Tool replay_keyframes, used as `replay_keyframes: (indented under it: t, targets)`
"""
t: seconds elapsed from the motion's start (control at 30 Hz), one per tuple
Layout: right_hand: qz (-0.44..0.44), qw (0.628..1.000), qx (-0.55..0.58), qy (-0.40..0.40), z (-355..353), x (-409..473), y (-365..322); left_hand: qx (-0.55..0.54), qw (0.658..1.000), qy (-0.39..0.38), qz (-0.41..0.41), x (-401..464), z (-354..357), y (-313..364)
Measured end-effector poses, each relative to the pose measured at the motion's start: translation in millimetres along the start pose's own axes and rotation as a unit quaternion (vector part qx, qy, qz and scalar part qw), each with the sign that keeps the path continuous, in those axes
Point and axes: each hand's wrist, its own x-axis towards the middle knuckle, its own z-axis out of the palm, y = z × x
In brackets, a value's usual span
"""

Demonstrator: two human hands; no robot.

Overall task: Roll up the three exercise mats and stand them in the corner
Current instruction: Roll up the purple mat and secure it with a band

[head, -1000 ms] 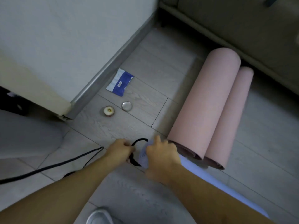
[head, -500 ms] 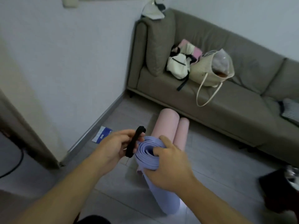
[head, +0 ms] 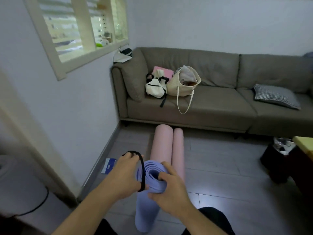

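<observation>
The right hand (head: 171,189) is squeezing the top of the rolled purple mat (head: 149,192), thumb poking inside. The left hand (head: 125,173) is holding a black strap (head: 142,168) beside it. Two pink mats (head: 166,146) (both rolled) are lying on the floor (head: 228,167) by the sofa (head: 203,106).

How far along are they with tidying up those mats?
All three look rolled. The two pink mats lie side by side on the floor by the sofa, not yet stood up. The purple mat is held upright by the right hand, while the left hand holds a black strap at its top end. Left: strapping it and standing all three in the corner.
</observation>
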Motion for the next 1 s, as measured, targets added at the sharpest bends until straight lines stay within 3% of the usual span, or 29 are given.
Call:
replay_keyframes:
  t: [0.07, 0.13, 0.2, 0.23, 0.3, 0.4, 0.6, 0.63, 0.7, 0.8, 0.87, 0.9, 1.0]
  targets:
    - [0.061, 0.991, 0.118, -0.031, 6.3, -7.2, -1.7, 0.041, 0.998, -0.045, -0.009, -0.1, 8.9, 10.8]
    - [0.084, 0.959, 0.269, -0.041, 4.2, -5.3, -11.1, 0.057, 0.995, -0.077, -0.021, 1.9, 13.9, 21.1]
    - [0.143, 0.887, 0.437, -0.038, 1.7, 0.2, -18.4, 0.072, 0.992, -0.103, -0.026, 7.6, 13.9, 28.8]
    - [0.181, 0.826, 0.532, -0.054, 3.5, 6.6, -18.0, 0.086, 0.990, -0.110, -0.026, 12.0, 14.1, 31.0]
    - [0.224, 0.773, 0.591, -0.060, 3.4, 14.8, -20.8, 0.137, 0.982, -0.128, -0.012, 21.5, 11.3, 37.1]
    - [0.246, 0.762, 0.597, -0.053, 6.0, 24.9, -19.6, 0.187, 0.968, -0.167, 0.003, 35.6, 7.7, 47.5]
    - [0.263, 0.767, 0.579, -0.081, 5.3, 38.0, -18.3, 0.238, 0.956, -0.170, 0.026, 50.5, 10.0, 44.6]
    - [0.270, 0.774, 0.566, -0.085, 4.1, 41.1, -17.0, 0.247, 0.955, -0.162, 0.028, 50.8, 9.8, 41.1]
    - [0.255, 0.821, 0.499, -0.106, -1.9, 44.8, -19.7, 0.266, 0.954, -0.134, 0.038, 49.9, 8.7, 32.3]
    - [0.278, 0.823, 0.479, -0.122, -8.5, 52.2, -18.7, 0.263, 0.957, -0.109, 0.047, 44.2, 7.9, 18.5]
    - [0.214, 0.879, 0.411, -0.113, -7.7, 49.5, -18.5, 0.253, 0.961, -0.104, 0.046, 41.3, 8.3, 10.6]
    - [0.213, 0.884, 0.400, -0.111, -3.8, 51.4, -17.6, 0.246, 0.963, -0.102, 0.043, 40.0, 9.2, 7.5]
    - [0.218, 0.854, 0.468, -0.060, 2.5, 44.3, -18.5, 0.211, 0.972, -0.098, 0.029, 37.0, 9.3, -1.0]
